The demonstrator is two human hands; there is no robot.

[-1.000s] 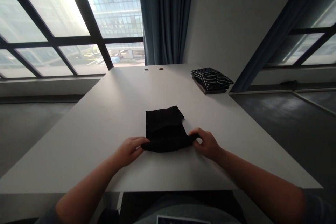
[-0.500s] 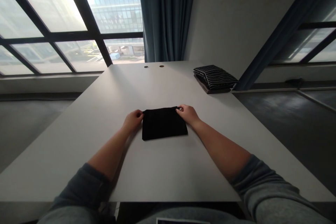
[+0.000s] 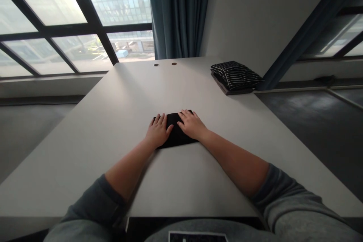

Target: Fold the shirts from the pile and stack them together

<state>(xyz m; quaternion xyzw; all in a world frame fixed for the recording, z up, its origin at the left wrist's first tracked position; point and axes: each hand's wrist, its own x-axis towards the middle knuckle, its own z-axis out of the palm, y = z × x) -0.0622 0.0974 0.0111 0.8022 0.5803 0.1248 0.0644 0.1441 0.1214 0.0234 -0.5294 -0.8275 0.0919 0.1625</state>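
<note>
A folded black cloth lies flat on the white table in front of me; its exact kind does not show. My left hand rests palm down on its left part, fingers stretched away from me and the thumb apart. On the right part of the cloth lies my right hand, also flat with its fingers spread. Between the two hands the middle of the cloth shows, along with its near edge. Both side portions are partly covered by my hands.
On the white table, a stack of folded cloth stands at the back right, black with white stripes on top and greyish below. Two round holes sit near the far edge. Behind are a window, blue curtain and wall.
My hands have let go of the cloth's far corners and moved inward onto it, now lying flat with open fingers. The view has tilted slightly downward.
</note>
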